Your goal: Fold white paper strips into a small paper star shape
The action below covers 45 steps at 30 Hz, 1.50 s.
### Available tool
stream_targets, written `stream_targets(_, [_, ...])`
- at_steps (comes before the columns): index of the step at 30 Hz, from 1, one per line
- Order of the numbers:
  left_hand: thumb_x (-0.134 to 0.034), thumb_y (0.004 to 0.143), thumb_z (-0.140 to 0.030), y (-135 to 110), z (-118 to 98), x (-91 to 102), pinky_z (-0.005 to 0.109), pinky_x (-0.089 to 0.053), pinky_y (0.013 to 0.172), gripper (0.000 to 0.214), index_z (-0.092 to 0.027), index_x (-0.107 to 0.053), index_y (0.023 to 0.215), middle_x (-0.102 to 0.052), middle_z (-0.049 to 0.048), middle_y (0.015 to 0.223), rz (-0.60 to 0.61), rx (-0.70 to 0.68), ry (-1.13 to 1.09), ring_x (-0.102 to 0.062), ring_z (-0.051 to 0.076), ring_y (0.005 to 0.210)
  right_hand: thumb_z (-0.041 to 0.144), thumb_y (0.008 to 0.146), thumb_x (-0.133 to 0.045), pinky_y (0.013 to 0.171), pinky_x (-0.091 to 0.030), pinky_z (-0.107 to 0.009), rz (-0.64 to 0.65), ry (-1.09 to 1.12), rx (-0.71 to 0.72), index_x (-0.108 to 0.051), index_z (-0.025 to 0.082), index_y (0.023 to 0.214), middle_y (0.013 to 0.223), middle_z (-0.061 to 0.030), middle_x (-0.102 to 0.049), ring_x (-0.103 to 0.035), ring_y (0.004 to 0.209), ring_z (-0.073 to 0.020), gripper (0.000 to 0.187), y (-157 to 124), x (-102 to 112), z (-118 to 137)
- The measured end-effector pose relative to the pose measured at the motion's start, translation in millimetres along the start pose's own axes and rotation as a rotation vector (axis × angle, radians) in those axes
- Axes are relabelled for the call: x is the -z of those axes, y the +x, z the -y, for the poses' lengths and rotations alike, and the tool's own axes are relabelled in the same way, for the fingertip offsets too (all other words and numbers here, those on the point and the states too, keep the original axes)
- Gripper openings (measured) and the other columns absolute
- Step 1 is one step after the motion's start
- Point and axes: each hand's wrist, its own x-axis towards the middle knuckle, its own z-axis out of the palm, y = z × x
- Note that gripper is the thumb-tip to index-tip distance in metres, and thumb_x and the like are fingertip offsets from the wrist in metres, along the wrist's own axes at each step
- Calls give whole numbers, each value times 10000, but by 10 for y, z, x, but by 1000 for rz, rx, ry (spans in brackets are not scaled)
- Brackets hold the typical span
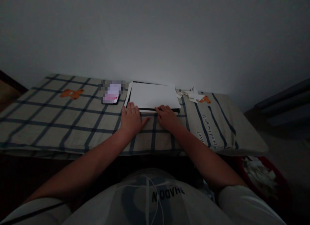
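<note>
A white sheet of paper [153, 94] lies on top of a small stack against the wall, with a dark layer and more white edges showing beneath it. My left hand [132, 118] rests palm down at the stack's near left corner, fingers stretched out and thumb pointing right. At the near edge, right of the middle, the bent fingers of my right hand [167, 116] are closed on the paper; how many sheets they hold I cannot tell. To the left of the stack lies a phone [111, 94] with a lit, blurred screen.
Torn paper scraps [192, 95] lie right of the stack. A checked cloth [92, 124] with orange bear figures covers the table, which stands against a plain wall [155, 37]. Below right is a red container [282, 183] holding paper scraps [260, 175]. A white cable hangs over my shirt.
</note>
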Motion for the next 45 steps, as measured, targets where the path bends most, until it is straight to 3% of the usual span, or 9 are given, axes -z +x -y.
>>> stream_targets(3, [-339, 940, -562, 10, 18, 5, 462, -118, 1184, 763, 19, -389, 1432, -278, 258, 1548, -36, -109, -38, -207, 336, 1468, 164, 912, -417, 969, -427, -406, 8, -3, 1, -562, 116, 1337, 1216, -137, -589, -477, 1068, -267, 452, 1, -4, 0])
stream_targets(8, [-290, 982, -454, 38, 33, -40, 398, -177, 1181, 632, -41, -386, 1450, -362, 193, 1530, 49, -260, -82, -291, 270, 1446, 172, 915, -416, 962, -425, -410, -9, -6, 16, -574, 126, 1323, 1199, -136, -596, -481, 1058, -267, 440, -2, -20, -16])
stream_targets(21, [-269, 947, -623, -17, 31, -39, 522, -248, 1123, 739, -135, -349, 1497, -332, 186, 1548, 47, -98, -85, -298, 384, 1420, 165, 925, -402, 959, -434, -400, -11, 18, -2, -567, 131, 1333, 1220, -126, -597, -486, 1061, -258, 441, -4, -20, -23])
stream_targets(26, [-263, 931, -664, -38, 16, 11, 594, -233, 1094, 749, -185, -341, 1503, -306, 188, 1559, 58, -65, -76, -295, 394, 1418, 161, 918, -412, 980, -419, -387, -20, 3, 18, -572, 112, 1327, 1207, -124, -601, -488, 1052, -259, 442, -8, -11, -20])
stream_targets(30, [-299, 941, -635, -45, 26, 55, 633, -144, 1115, 690, -217, -382, 1483, -273, 186, 1573, -16, -109, -68, -281, 387, 1429, 171, 924, -418, 974, -414, -390, -11, -15, 7, -565, 129, 1334, 1212, -121, -596, -479, 1065, -264, 437, -4, 4, -6])
stream_targets(33, [-312, 971, -550, 1, 30, 24, 574, -73, 1169, 626, -182, -402, 1470, -272, 144, 1583, -63, -281, -82, -180, 323, 1478, 169, 919, -431, 988, -403, -395, -7, -18, 20, -566, 109, 1327, 1218, -129, -594, -469, 1077, -268, 434, 0, 4, 4])
stream_targets(36, [-292, 1001, -439, 72, 36, -69, 422, -173, 1191, 581, -96, -404, 1457, -340, 131, 1556, -16, -454, -141, -235, 252, 1467, 166, 918, -429, 1006, -390, -391, -15, -21, 31, -568, 85, 1320, 1222, -140, -590, -463, 1092, -268, 433, 2, -5, 4])
stream_targets(40, [-290, 1002, -473, 129, 45, -151, 407, -231, 1170, 605, -91, -382, 1463, -371, 133, 1540, 7, -461, -184, -308, 251, 1435, 156, 910, -435, 1021, -380, -378, -19, -16, 42, -569, 76, 1315, 1245, -142, -583, -457, 1122, -266, 435, 8, 0, -29])
stream_targets(45, [-373, 956, -574, 155, -48, -32, 433, -274, 1128, 657, -104, -456, 1408, -491, 168, 1432, -13, -437, -154, -432, 294, 1332, 134, 918, -420, 1003, -384, -356, 39, -27, 68, -623, 87, 1225, 1204, -130, -605, -486, 1065, -241, 370, 33, 48, -57])
